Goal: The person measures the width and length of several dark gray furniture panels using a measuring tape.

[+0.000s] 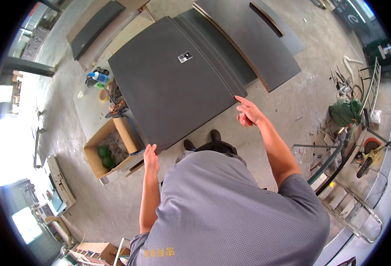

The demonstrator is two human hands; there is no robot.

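A large dark grey board (169, 88) lies flat in front of me, with thin lines along its right side and a small black-and-white label (185, 57). At its near left corner, my left hand (151, 158) has its fingers stretched out along the edge, holding nothing that shows. My right hand (250, 112) is at the near right corner, its index finger extended onto the board's edge. Its other fingers curl in around something reddish, too small to make out.
More dark boards (257, 40) lie beyond on the right, another (97, 29) at far left. Left of the board are a blue-capped bottle (99, 77), tools and a cardboard box (125, 135) containing a green object (106, 156). A metal frame (352, 204) and green bag (345, 111) are at right.
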